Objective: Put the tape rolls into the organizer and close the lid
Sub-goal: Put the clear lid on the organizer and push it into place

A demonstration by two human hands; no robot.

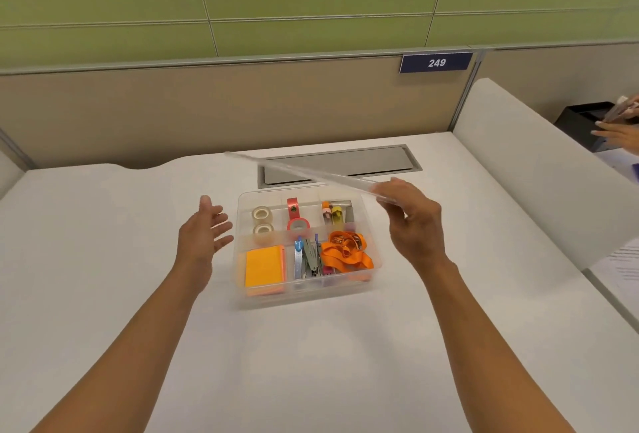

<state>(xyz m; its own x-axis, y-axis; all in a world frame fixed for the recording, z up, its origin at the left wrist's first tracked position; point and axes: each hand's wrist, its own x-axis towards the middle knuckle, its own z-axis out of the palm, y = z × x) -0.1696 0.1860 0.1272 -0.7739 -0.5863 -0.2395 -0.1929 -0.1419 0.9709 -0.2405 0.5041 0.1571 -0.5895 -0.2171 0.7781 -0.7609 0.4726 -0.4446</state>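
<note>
The right hand (413,221) grips the clear lid (304,169) by its right end, fingers closed on the edge, so the lid hangs tilted above the organizer's (375,261) back edge, its far end up and to the left. The left hand (204,232) hovers just beside the organizer's left wall, palm turned inward and fingers spread wide, touching nothing.

The organizer sits near the middle of the white desk (103,259). Two clear tape rolls (261,221) lie in its back-left compartment; a red tape roll (297,224) lies in the one next to it (a strip of red tape runs up from it). Orange sticky notes (264,266) fill the front-left corner, an orange lanyard (345,252) the front-right, with what looks like a stapler (309,259) between them.

The lid's transparency makes its outline faint. At the frame's right edge another person's hands (619,128) are cut off.
</note>
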